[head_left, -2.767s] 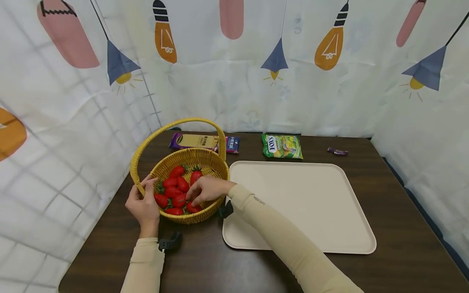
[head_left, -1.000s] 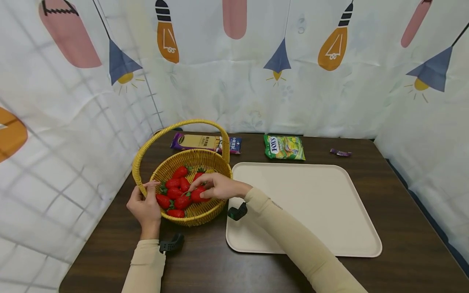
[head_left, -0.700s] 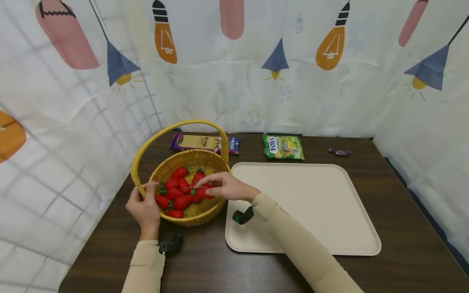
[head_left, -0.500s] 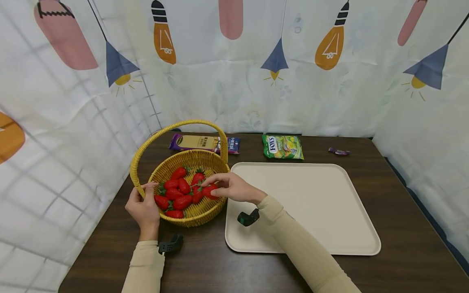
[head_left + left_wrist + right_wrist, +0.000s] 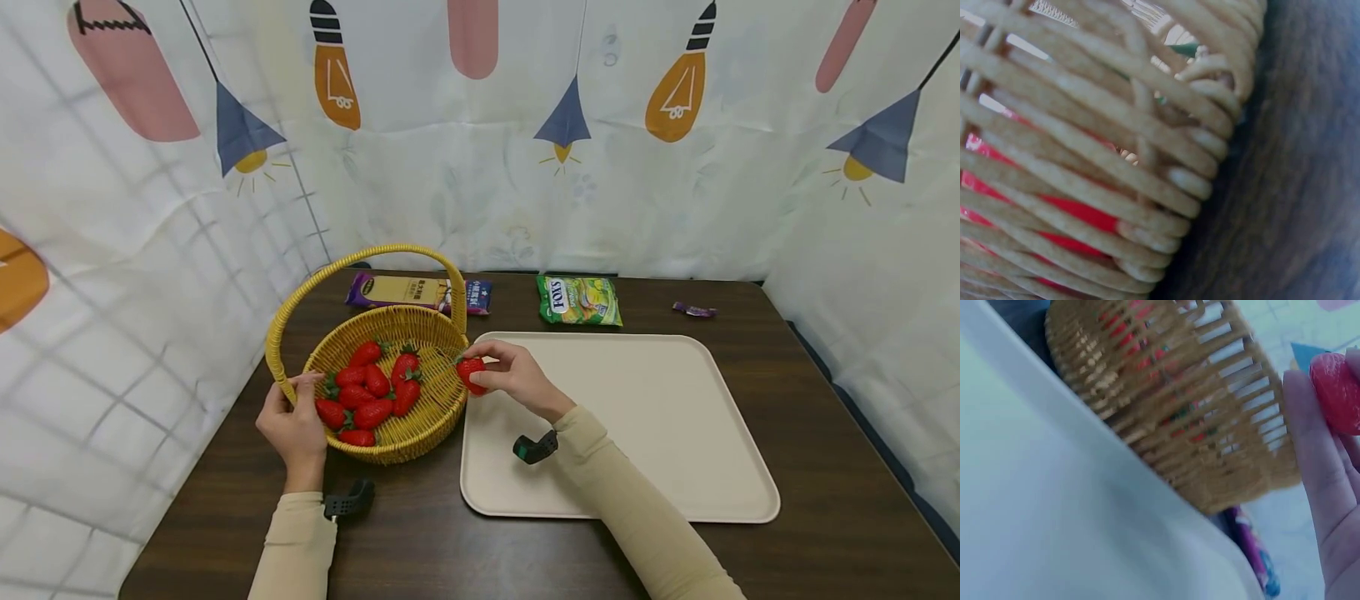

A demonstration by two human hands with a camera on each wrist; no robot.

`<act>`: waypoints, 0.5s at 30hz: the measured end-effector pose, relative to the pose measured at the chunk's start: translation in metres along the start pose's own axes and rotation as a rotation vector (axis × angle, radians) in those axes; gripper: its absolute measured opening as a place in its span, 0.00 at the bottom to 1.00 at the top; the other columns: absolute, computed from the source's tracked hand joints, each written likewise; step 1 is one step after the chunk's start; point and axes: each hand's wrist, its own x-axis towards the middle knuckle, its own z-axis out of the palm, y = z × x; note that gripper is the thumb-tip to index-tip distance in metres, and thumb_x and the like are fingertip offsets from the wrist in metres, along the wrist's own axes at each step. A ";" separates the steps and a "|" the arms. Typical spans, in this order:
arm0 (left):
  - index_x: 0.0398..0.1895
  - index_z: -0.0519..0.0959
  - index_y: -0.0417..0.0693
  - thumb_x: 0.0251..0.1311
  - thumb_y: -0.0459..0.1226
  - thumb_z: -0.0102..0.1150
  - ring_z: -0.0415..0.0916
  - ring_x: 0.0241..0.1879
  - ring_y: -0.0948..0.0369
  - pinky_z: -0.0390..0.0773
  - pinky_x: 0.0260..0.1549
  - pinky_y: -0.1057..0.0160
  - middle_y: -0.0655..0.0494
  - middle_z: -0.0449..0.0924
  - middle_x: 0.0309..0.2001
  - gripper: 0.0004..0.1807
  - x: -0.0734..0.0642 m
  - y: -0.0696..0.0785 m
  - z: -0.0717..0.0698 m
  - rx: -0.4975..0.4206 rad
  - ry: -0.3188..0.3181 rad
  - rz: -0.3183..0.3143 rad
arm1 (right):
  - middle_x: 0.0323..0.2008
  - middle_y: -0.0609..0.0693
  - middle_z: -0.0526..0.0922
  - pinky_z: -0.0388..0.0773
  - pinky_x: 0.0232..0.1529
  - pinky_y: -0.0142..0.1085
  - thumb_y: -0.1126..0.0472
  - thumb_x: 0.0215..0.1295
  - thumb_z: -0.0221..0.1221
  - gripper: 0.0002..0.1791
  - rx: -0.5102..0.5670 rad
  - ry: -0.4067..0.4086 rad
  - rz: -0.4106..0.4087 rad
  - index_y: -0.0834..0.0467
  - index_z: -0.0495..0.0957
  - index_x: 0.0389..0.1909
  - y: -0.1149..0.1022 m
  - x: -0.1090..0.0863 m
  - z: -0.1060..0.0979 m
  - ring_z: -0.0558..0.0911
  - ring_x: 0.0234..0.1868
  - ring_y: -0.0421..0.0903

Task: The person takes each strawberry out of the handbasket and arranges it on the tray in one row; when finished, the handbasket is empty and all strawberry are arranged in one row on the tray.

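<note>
A yellow wicker basket (image 5: pixel 427 437) with a tall arched handle stands on the left part of the table, tilted a little toward the right. Several red strawberries (image 5: pixel 372 412) with green tops lie inside it. My left hand (image 5: pixel 294 429) grips the basket's left rim at the foot of the handle. In the left wrist view the woven wall (image 5: pixel 1085 156) fills most of the picture, with red showing through the gaps. Between thumb and fingers my right hand (image 5: pixel 517 379) pinches one strawberry (image 5: pixel 471 375), held at the basket's right rim, above the tray's left edge.
A cream rectangular tray (image 5: pixel 622 433) lies to the right of the basket. Along the table's back are a purple snack packet (image 5: pixel 405 290), a green FOXS candy bag (image 5: pixel 579 301) and a small purple wrapped sweet (image 5: pixel 694 311). A printed curtain (image 5: pixel 480 183) hangs behind.
My right hand has taken a strawberry from among the others and moved right and up with it, out to the basket's right rim. The left hand keeps its grip on the basket.
</note>
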 end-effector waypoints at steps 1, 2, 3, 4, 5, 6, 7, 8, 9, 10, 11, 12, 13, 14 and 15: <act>0.34 0.79 0.21 0.65 0.31 0.56 0.80 0.38 0.65 0.73 0.45 0.69 0.36 0.84 0.34 0.14 0.000 0.000 0.000 -0.001 -0.001 0.001 | 0.55 0.60 0.77 0.83 0.41 0.44 0.67 0.65 0.61 0.18 0.003 0.029 -0.005 0.64 0.76 0.55 0.002 -0.001 -0.002 0.85 0.44 0.52; 0.34 0.79 0.21 0.66 0.32 0.56 0.80 0.38 0.65 0.73 0.45 0.69 0.32 0.83 0.35 0.15 0.000 0.000 0.000 -0.002 -0.003 0.002 | 0.56 0.61 0.76 0.83 0.40 0.44 0.67 0.65 0.61 0.18 0.005 0.060 -0.012 0.65 0.75 0.55 0.004 -0.001 -0.004 0.85 0.43 0.51; 0.34 0.79 0.21 0.66 0.32 0.56 0.80 0.38 0.65 0.73 0.45 0.69 0.30 0.82 0.35 0.15 0.000 0.000 0.000 -0.002 -0.005 0.003 | 0.56 0.63 0.76 0.83 0.40 0.44 0.68 0.64 0.61 0.18 0.011 0.093 -0.022 0.66 0.75 0.55 0.006 -0.002 -0.006 0.84 0.43 0.51; 0.34 0.79 0.21 0.66 0.32 0.56 0.80 0.38 0.66 0.73 0.45 0.69 0.29 0.82 0.35 0.15 0.000 0.001 0.000 -0.002 -0.005 0.003 | 0.56 0.65 0.75 0.83 0.39 0.43 0.69 0.64 0.61 0.18 0.014 0.128 -0.032 0.67 0.75 0.55 0.009 -0.002 -0.009 0.84 0.42 0.51; 0.34 0.79 0.21 0.66 0.33 0.56 0.80 0.38 0.66 0.73 0.46 0.69 0.28 0.81 0.35 0.15 0.000 0.001 0.000 -0.003 -0.006 0.005 | 0.56 0.66 0.74 0.83 0.39 0.43 0.70 0.64 0.61 0.18 0.016 0.165 -0.043 0.68 0.74 0.55 0.011 -0.003 -0.010 0.84 0.43 0.51; 0.34 0.79 0.21 0.66 0.33 0.56 0.80 0.38 0.66 0.73 0.46 0.69 0.28 0.81 0.35 0.15 0.000 0.001 0.000 -0.004 -0.006 0.005 | 0.57 0.66 0.74 0.83 0.39 0.42 0.70 0.64 0.61 0.18 0.012 0.202 -0.050 0.69 0.74 0.55 0.014 -0.003 -0.012 0.84 0.43 0.50; 0.35 0.79 0.22 0.66 0.33 0.56 0.80 0.38 0.67 0.73 0.46 0.69 0.27 0.81 0.35 0.15 0.000 0.001 0.000 -0.004 -0.006 0.007 | 0.56 0.66 0.74 0.83 0.38 0.41 0.71 0.64 0.61 0.18 0.009 0.237 -0.050 0.69 0.74 0.55 0.017 -0.004 -0.014 0.84 0.43 0.50; 0.35 0.79 0.22 0.66 0.33 0.56 0.80 0.38 0.67 0.73 0.46 0.69 0.27 0.81 0.36 0.15 0.000 0.001 0.000 -0.004 -0.006 0.008 | 0.56 0.67 0.74 0.83 0.38 0.41 0.71 0.64 0.61 0.19 0.009 0.266 -0.048 0.69 0.74 0.55 0.019 -0.004 -0.015 0.84 0.43 0.50; 0.35 0.79 0.22 0.66 0.32 0.56 0.80 0.38 0.67 0.73 0.46 0.69 0.27 0.81 0.36 0.15 0.000 0.001 0.000 -0.004 -0.006 0.008 | 0.55 0.66 0.75 0.83 0.39 0.40 0.71 0.63 0.61 0.18 0.007 0.296 -0.041 0.69 0.75 0.54 0.023 -0.004 -0.017 0.83 0.43 0.50; 0.35 0.80 0.22 0.66 0.32 0.56 0.80 0.38 0.67 0.73 0.46 0.69 0.27 0.81 0.36 0.14 0.000 0.001 0.000 -0.004 -0.006 0.009 | 0.54 0.65 0.76 0.83 0.39 0.39 0.71 0.63 0.61 0.18 -0.003 0.326 -0.026 0.68 0.75 0.54 0.026 -0.004 -0.018 0.83 0.43 0.50; 0.35 0.80 0.22 0.66 0.32 0.56 0.80 0.38 0.67 0.73 0.46 0.69 0.28 0.81 0.36 0.14 0.000 0.001 0.000 -0.004 -0.006 0.010 | 0.54 0.63 0.77 0.82 0.39 0.38 0.71 0.63 0.61 0.17 -0.021 0.355 -0.009 0.68 0.76 0.53 0.028 -0.004 -0.020 0.83 0.43 0.49; 0.34 0.80 0.22 0.66 0.32 0.56 0.80 0.38 0.67 0.73 0.45 0.69 0.29 0.82 0.36 0.14 0.000 0.000 0.000 -0.004 -0.005 0.009 | 0.53 0.62 0.77 0.82 0.40 0.37 0.71 0.62 0.62 0.16 -0.040 0.382 0.009 0.66 0.78 0.52 0.031 -0.004 -0.021 0.83 0.43 0.49; 0.34 0.80 0.23 0.66 0.32 0.56 0.80 0.39 0.66 0.73 0.45 0.69 0.29 0.82 0.36 0.14 0.000 0.000 -0.001 -0.005 -0.005 0.010 | 0.53 0.60 0.78 0.81 0.40 0.36 0.71 0.62 0.62 0.16 -0.061 0.405 0.029 0.65 0.79 0.51 0.033 -0.004 -0.022 0.83 0.43 0.50; 0.34 0.79 0.23 0.66 0.32 0.57 0.80 0.39 0.66 0.73 0.45 0.69 0.30 0.82 0.35 0.14 0.000 0.000 -0.001 -0.007 -0.004 0.011 | 0.52 0.59 0.79 0.81 0.41 0.35 0.70 0.62 0.62 0.15 -0.084 0.426 0.049 0.64 0.80 0.50 0.035 -0.004 -0.023 0.83 0.44 0.50; 0.34 0.79 0.23 0.65 0.32 0.57 0.80 0.39 0.66 0.73 0.45 0.69 0.32 0.83 0.35 0.14 0.000 0.000 -0.001 -0.009 -0.003 0.011 | 0.52 0.57 0.80 0.80 0.41 0.34 0.69 0.61 0.63 0.15 -0.111 0.447 0.069 0.63 0.81 0.49 0.037 -0.004 -0.023 0.82 0.44 0.49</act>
